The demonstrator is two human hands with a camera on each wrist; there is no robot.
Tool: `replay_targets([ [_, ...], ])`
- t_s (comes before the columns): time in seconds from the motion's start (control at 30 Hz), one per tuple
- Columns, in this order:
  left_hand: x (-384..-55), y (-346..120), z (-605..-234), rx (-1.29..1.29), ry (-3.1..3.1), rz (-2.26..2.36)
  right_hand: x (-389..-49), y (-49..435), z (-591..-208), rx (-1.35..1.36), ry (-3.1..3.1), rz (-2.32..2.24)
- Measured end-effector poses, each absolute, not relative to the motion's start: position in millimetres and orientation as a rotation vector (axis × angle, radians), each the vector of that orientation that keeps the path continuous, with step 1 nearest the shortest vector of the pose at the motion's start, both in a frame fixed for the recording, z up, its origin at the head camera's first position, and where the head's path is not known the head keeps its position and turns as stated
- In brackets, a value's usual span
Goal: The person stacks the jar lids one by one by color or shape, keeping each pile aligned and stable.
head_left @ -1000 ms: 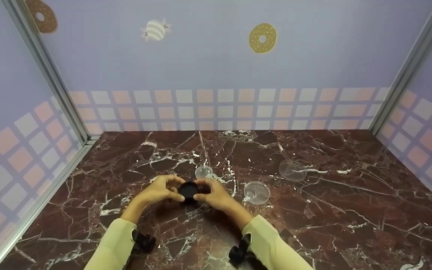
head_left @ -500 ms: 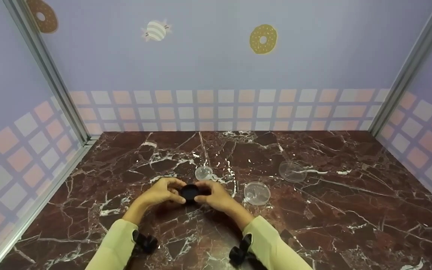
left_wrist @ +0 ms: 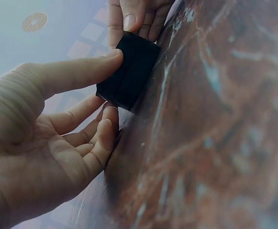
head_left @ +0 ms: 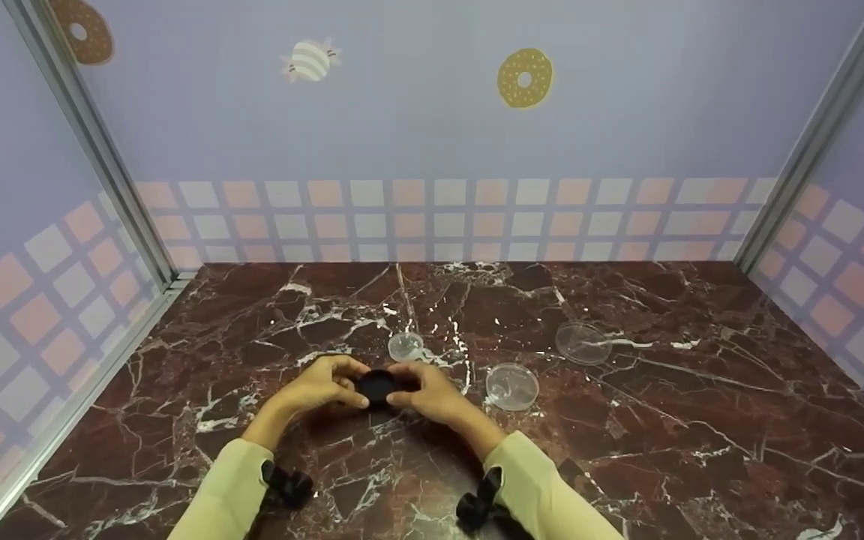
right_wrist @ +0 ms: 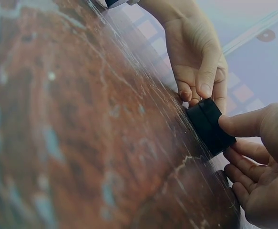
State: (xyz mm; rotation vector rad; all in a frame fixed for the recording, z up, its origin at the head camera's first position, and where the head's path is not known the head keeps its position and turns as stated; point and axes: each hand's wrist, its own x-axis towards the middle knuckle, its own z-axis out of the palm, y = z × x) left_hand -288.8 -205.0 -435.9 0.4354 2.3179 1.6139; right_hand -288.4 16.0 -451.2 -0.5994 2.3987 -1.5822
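Note:
Between my two hands, in the middle of the head view, is a short black cylinder [head_left: 376, 386], with a dark round top and a raised rim. My left hand [head_left: 318, 386] pinches it from the left, thumb on the near side and fingers behind. From the right, my right hand [head_left: 432, 391] pinches it in the same way. A seam runs round the side of the black cylinder [left_wrist: 134, 67] in the left wrist view. Its lower edge lies right at the tabletop in the right wrist view, where my right thumb [right_wrist: 241, 123] presses its side.
A small clear round dish [head_left: 406, 346] lies just behind the hands. To the right are two larger clear round dishes, one nearer [head_left: 512, 387] and one farther back [head_left: 584, 343]. The dark red marble table [head_left: 664, 450] ends at patterned walls [head_left: 447, 217] behind and at both sides.
Over the first half second, both hands lowered the black cylinder slightly toward the near side. Since then they have stayed in nearly the same place. The clear dishes have not moved.

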Motion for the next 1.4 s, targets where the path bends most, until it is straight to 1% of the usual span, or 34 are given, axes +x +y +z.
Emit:
replay_targets([
  [0.27,-288,-205,-436,0.449,2.312,1.590,-290,16,-453,-0.657,2.426,-1.570],
  [0.57,-288,-203,-434,0.399,2.333,1.591,-291,17,-452,-0.695,2.358,-1.613],
  [0.8,-286,-197,-422,0.291,2.391,1.638,-296,20,-445,-0.723,2.254,-1.672],
  [0.9,-286,-190,-413,0.302,2.444,1.643,-296,22,-438,-0.732,2.272,-1.671],
  [1.13,-294,-150,-383,0.327,2.472,1.706,-297,41,-405,-0.654,2.428,-1.612],
  [1.27,-300,-116,-368,0.379,2.437,1.763,-305,66,-382,-0.612,2.523,-1.581],
  [1.4,-302,-78,-364,0.432,2.408,1.805,-316,100,-369,-0.634,2.604,-1.564],
])
